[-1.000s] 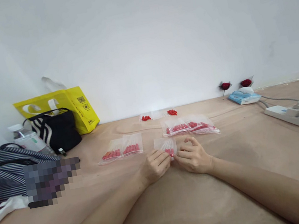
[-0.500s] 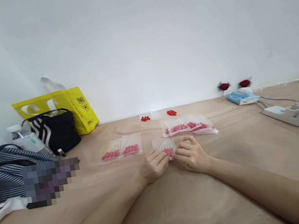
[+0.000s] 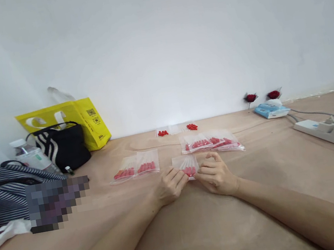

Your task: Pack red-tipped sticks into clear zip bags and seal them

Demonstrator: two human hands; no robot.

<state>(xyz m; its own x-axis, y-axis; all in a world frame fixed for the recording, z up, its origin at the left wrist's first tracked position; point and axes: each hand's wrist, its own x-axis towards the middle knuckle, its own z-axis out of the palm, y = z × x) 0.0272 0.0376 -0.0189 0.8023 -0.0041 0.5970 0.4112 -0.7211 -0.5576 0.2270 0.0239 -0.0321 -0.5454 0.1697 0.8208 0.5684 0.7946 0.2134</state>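
Observation:
Between my hands is a small clear plastic bag [image 3: 185,162] with several red capsule-like pieces in its near end. My left hand [image 3: 171,185] pinches the bag's left near corner. On the opposite corner my right hand [image 3: 216,175] is closed, its index finger bent and raised. Left of my hands, two flat bags of red pieces [image 3: 135,165] lie side by side. Beyond my right hand, several more filled bags [image 3: 210,141] overlap in a pile. By the wall lie two small clusters of red pieces [image 3: 162,133] on clear plastic.
At the left stand a yellow bag [image 3: 95,131], a black pouch [image 3: 67,147], a bottle [image 3: 32,155] and striped cloth [image 3: 0,189]. To the right are a tissue pack [image 3: 270,109], two dark red flowers [image 3: 250,98] and a white power strip [image 3: 332,130] with cables.
The bag and both hands have shifted very slightly to the right and closer. More of the red pieces shows between my fingers. The grip stays the same.

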